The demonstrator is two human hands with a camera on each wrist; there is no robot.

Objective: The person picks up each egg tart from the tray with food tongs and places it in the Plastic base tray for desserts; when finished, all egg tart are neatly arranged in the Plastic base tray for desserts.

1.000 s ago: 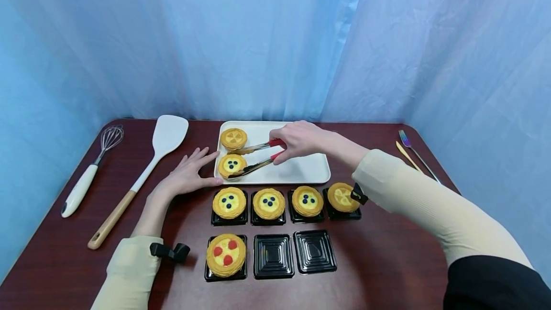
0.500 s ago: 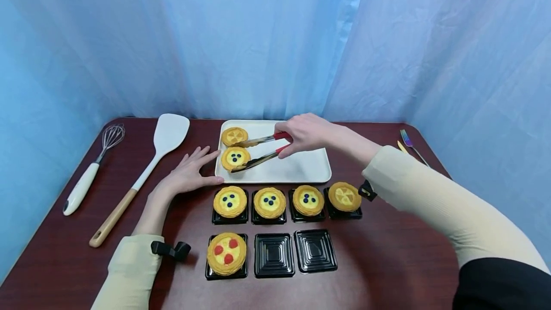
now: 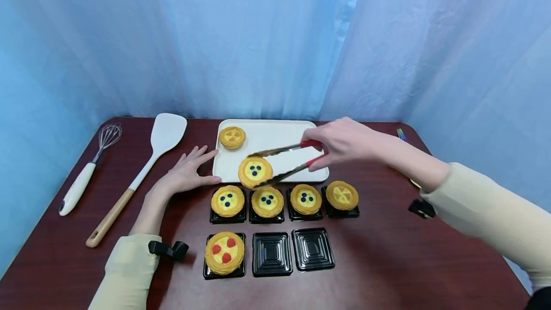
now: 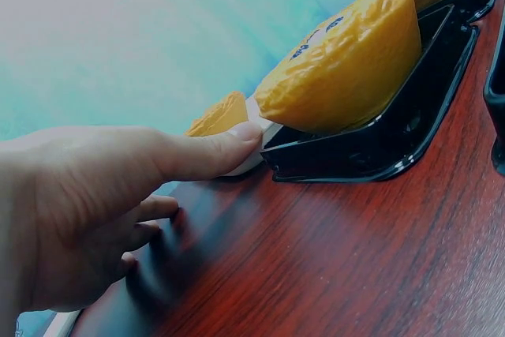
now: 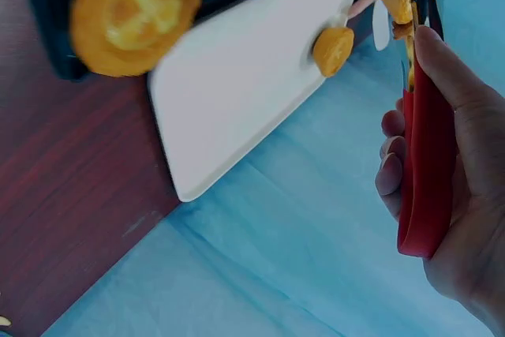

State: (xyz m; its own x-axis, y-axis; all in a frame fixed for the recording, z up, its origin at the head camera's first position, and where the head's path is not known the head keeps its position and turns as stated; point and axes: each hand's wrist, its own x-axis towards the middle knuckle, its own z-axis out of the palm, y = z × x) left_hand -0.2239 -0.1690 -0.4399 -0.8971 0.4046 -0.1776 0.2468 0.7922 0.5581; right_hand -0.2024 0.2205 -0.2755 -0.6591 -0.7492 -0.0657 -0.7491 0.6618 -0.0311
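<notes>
My right hand (image 3: 342, 142) grips the red handles of metal tongs (image 3: 280, 150). Between the tong tips, a tart with blue berries (image 3: 255, 172) is held above the front edge of the white tray (image 3: 275, 133). In the right wrist view, thumb and fingers wrap the red handle (image 5: 430, 163). My left hand (image 3: 187, 171) lies with fingers spread at the tray's left edge, its thumb (image 4: 237, 136) against the rim in the left wrist view. One tart with a segmented top (image 3: 232, 137) sits in the tray's far left corner.
In front of the tray, a row of tarts, including a berry tart (image 3: 227, 201), sits on black plastic bases. Nearer are a red-topped tart (image 3: 224, 252) and two bare bases (image 3: 272, 253). A whisk (image 3: 83, 181) and spatula (image 3: 168, 133) lie left; a fork (image 3: 401, 134) lies right.
The tongs have lifted the blue-berry tart off the tray and carried it right and toward the front. My right arm has moved right; the left hand has stayed at the tray edge.
</notes>
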